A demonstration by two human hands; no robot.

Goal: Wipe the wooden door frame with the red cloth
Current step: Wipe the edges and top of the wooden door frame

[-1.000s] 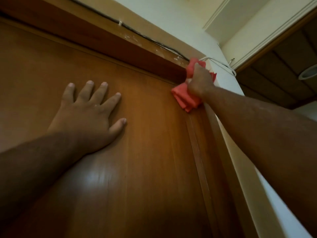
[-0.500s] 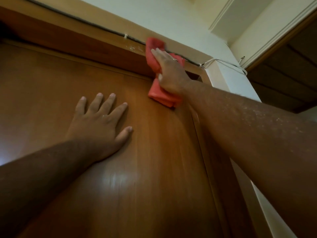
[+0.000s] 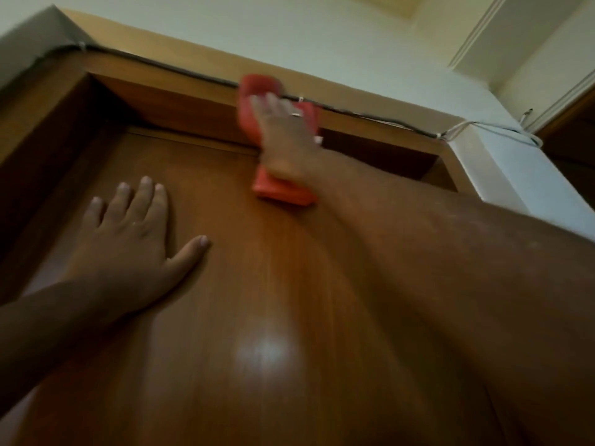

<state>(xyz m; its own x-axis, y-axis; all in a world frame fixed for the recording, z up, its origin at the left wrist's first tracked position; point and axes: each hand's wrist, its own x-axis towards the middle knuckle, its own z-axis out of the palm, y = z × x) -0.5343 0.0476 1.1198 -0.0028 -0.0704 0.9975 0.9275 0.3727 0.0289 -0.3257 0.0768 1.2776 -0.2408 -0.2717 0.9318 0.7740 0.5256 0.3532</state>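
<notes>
The wooden door frame (image 3: pixel 167 88) runs across the top of the view above a brown wooden door (image 3: pixel 257 300). My right hand (image 3: pixel 283 133) reaches up and presses the red cloth (image 3: pixel 257 88) flat against the frame's top rail, near its middle. The cloth's lower end (image 3: pixel 283 193) hangs below my wrist over the door. My left hand (image 3: pixel 128 239) lies flat on the door panel with fingers spread, holding nothing.
A dark cable (image 3: pixel 161 64) runs along the top edge of the frame. White wires (image 3: pixel 492 128) hang at the frame's right corner beside a white wall corner (image 3: pixel 515 175). A second wooden opening (image 3: pixel 573 123) shows at far right.
My right hand has slid the red cloth leftward along the top rail, from the right corner to about the middle. The left hand stays flat on the door.
</notes>
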